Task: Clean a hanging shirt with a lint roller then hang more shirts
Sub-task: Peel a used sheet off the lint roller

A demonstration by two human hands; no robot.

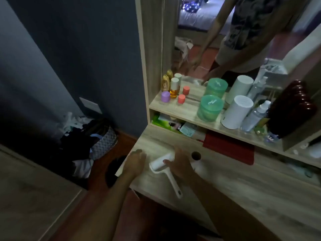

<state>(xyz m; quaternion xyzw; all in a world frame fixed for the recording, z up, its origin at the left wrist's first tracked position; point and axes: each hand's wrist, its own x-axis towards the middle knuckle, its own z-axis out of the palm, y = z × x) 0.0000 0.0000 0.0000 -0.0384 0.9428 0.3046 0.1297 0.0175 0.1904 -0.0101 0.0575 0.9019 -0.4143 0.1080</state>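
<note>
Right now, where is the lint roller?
The lint roller lies on the wooden desk near its left front corner, between the two hands, with the right hand touching its roll.

A home bedroom: mirrored dressing table [191,141], toiletry bottles [174,87], laundry basket [102,141]

The right hand [180,165] is covering the far end of the lint roller [162,165], hiding whether its fingers are touching it. Motion is blurring the left hand [134,162], so its fingers are unclear. The bottom edge is cutting off both forearms.
</note>
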